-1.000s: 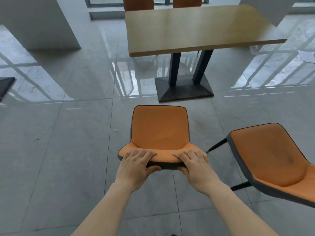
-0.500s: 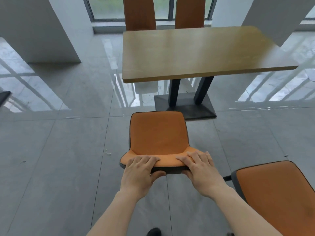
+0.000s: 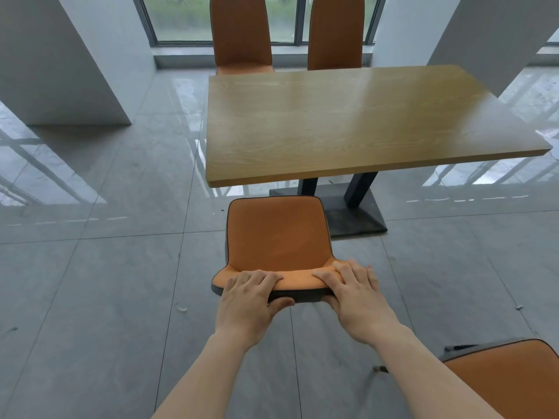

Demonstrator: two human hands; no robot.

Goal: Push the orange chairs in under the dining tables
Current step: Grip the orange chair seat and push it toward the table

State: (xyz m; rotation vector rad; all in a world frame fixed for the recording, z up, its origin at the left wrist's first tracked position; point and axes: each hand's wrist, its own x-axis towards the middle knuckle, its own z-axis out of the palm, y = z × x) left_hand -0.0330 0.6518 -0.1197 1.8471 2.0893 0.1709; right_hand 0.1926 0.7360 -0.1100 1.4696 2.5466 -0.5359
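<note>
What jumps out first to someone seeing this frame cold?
Two hands, left hand and right hand, grip the top of the backrest of an orange chair at centre, its seat front close to the near edge of the wooden table. Two more orange chairs stand at the table's far side by the window, and part of another chair shows at bottom right.

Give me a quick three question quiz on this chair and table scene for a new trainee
1. True or false: both hands grip the top of the chair backrest.
2. How many orange chairs stand on the far side of the table?
3. Is the held chair's seat under the tabletop yet? A) fully B) not yet

Key:
1. True: left hand and right hand both hold it.
2. Two: far left chair, far right chair.
3. B
</note>
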